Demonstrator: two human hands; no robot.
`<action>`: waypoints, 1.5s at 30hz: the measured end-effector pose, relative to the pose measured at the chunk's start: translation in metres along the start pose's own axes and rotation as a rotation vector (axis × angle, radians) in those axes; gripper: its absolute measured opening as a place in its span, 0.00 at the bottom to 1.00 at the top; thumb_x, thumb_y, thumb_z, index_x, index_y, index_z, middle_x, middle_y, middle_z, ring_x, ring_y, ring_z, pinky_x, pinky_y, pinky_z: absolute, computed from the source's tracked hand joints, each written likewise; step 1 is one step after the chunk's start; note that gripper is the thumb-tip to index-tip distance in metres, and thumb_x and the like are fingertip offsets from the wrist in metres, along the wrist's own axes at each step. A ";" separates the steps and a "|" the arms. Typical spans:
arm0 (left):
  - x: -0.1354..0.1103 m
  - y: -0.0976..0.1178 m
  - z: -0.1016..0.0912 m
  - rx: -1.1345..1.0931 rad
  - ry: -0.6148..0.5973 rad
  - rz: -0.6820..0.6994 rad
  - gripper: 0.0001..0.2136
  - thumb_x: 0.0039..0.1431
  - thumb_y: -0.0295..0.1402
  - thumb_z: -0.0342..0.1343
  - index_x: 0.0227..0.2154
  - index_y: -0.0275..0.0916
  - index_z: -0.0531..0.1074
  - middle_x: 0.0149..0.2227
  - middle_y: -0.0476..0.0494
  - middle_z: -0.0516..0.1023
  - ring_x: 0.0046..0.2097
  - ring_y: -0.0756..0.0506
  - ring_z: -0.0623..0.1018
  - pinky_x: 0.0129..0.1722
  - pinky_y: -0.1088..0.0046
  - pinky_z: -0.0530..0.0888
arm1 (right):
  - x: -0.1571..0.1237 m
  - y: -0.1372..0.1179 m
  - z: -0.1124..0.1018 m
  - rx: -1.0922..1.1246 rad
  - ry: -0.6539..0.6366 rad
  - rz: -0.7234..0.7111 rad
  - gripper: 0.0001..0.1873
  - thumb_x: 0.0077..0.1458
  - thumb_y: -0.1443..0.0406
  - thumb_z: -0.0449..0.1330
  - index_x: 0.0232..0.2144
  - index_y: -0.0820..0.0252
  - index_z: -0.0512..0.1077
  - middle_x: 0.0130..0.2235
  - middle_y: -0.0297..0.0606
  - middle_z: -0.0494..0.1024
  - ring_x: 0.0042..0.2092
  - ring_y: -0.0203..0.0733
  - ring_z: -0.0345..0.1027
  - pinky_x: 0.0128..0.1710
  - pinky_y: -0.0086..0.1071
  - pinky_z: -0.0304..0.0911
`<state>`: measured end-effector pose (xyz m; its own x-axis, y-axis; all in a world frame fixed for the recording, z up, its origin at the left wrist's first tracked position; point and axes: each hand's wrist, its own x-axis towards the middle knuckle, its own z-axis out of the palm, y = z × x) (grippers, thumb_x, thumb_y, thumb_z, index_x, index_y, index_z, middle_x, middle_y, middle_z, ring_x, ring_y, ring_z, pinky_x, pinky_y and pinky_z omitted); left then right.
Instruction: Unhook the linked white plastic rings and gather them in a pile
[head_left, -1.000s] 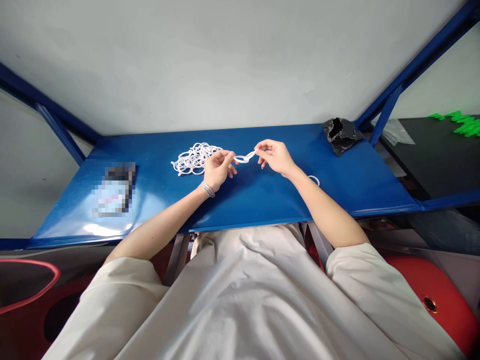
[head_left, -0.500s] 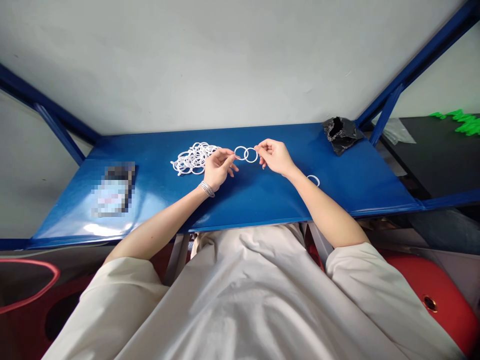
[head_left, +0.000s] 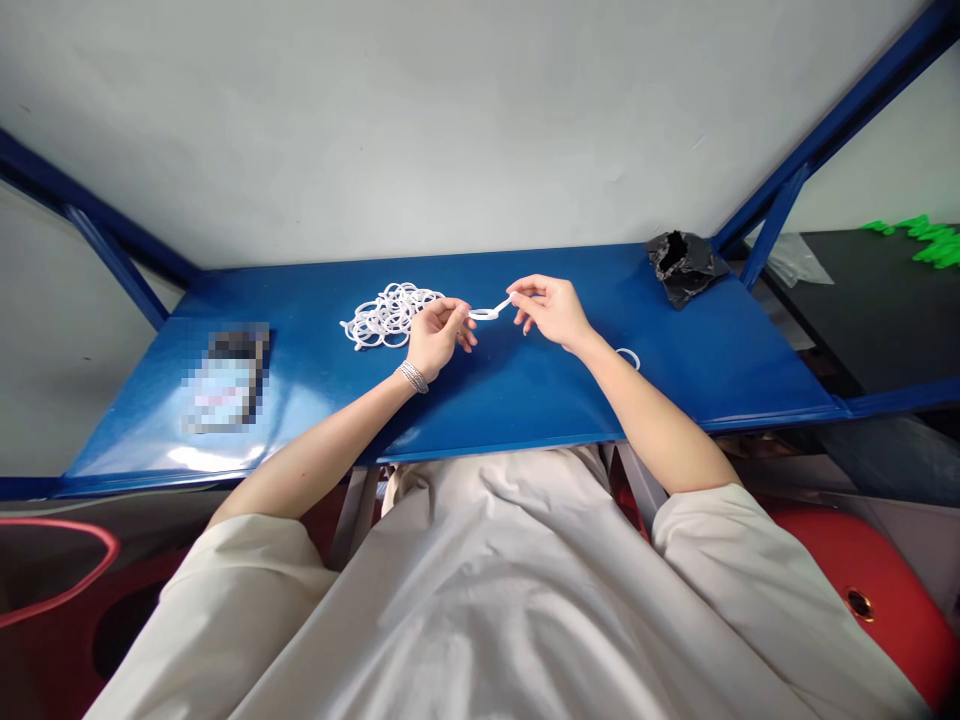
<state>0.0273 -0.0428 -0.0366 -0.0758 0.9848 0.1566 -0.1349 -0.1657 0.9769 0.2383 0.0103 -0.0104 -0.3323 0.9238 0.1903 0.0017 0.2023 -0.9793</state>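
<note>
My left hand (head_left: pixel 441 335) pinches one white ring (head_left: pixel 482 315), seen nearly edge-on. Linked or touching it is a second white ring (head_left: pixel 505 304), tilted upward and pinched in my right hand (head_left: pixel 547 308). Both hands are above the blue table (head_left: pixel 480 400). Just beyond my left hand lies a heap of white rings (head_left: pixel 386 315), partly covered by that hand. Another white ring (head_left: pixel 632 355) rests on the table, partly hidden behind my right forearm.
A crumpled black plastic bag (head_left: pixel 679 268) is at the table's back right. To the left lies a blurred-out object (head_left: pixel 227 380). Blue frame posts (head_left: pixel 776 215) rise at both sides. Green pieces (head_left: pixel 926 240) and clear plastic (head_left: pixel 791 260) lie on a black surface at right.
The two held rings have turned from facing me to nearly edge-on, the right one now slanting up. My hands have hardly moved otherwise.
</note>
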 end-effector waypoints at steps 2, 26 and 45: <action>0.000 0.000 0.000 0.001 -0.002 0.005 0.23 0.54 0.51 0.73 0.35 0.38 0.73 0.28 0.47 0.81 0.23 0.50 0.81 0.19 0.78 0.75 | 0.000 0.000 0.000 -0.005 0.006 0.013 0.19 0.55 0.54 0.76 0.37 0.61 0.77 0.34 0.37 0.80 0.26 0.33 0.74 0.19 0.24 0.70; -0.002 0.004 -0.001 -0.016 -0.045 -0.035 0.18 0.56 0.45 0.72 0.35 0.36 0.75 0.28 0.45 0.82 0.22 0.50 0.80 0.22 0.76 0.77 | 0.001 0.003 -0.001 -0.074 0.016 -0.004 0.19 0.55 0.51 0.75 0.36 0.59 0.78 0.33 0.37 0.81 0.25 0.35 0.73 0.17 0.27 0.68; -0.002 0.004 -0.002 0.002 -0.057 -0.057 0.17 0.56 0.44 0.72 0.33 0.36 0.75 0.28 0.44 0.82 0.22 0.49 0.79 0.22 0.75 0.76 | 0.001 0.002 -0.002 -0.173 0.015 -0.044 0.15 0.59 0.54 0.72 0.36 0.59 0.77 0.33 0.37 0.80 0.26 0.35 0.72 0.19 0.27 0.67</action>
<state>0.0247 -0.0458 -0.0329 -0.0116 0.9940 0.1089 -0.1353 -0.1095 0.9847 0.2403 0.0123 -0.0119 -0.3216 0.9173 0.2348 0.1503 0.2943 -0.9438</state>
